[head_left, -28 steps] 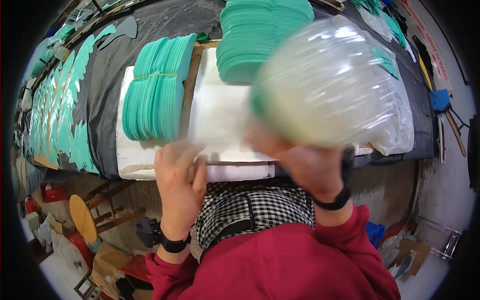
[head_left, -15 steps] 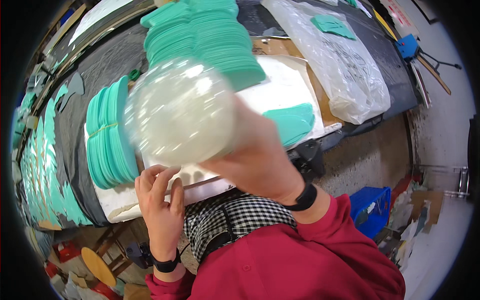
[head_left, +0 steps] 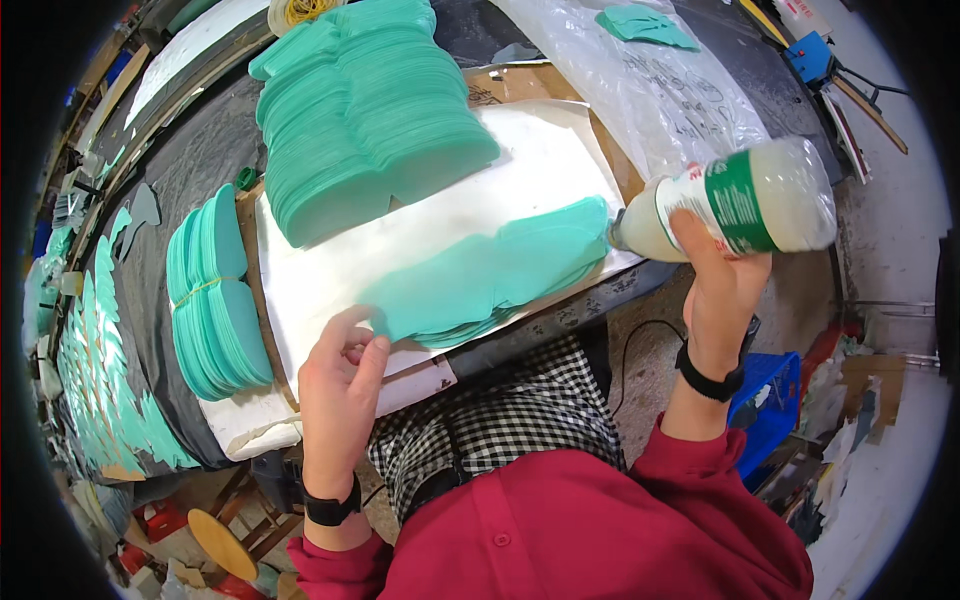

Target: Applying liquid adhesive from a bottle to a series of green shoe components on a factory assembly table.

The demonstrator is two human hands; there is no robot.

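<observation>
We have our right hand (head_left: 722, 285) wrapped around a bottle (head_left: 743, 200) with a green and white label and pale contents, the fingers clamped on it and the thumb lying across the label. We hold the bottle tipped on its side, its nozzle (head_left: 622, 232) pointing left at the right end of some thin green sheets (head_left: 490, 268); we cannot tell whether the two touch.

The sheets lie overlapped and slightly fanned on white paper (head_left: 310, 290), close to the near edge of the table (head_left: 215, 120).

Our left hand (head_left: 340, 375) is at the left end of the sheets, its fingers curled and the tips of thumb and index finger a little apart. We cannot tell whether it grips a sheet's edge.

Beyond the sheets we see a tall green stack (head_left: 365, 120), and to the left a green bundle (head_left: 215, 320) with a yellow band (head_left: 208, 287) around it. On the far right side of the table lies a clear plastic bag (head_left: 690, 120) with a few green pieces (head_left: 648, 27) on it.
</observation>
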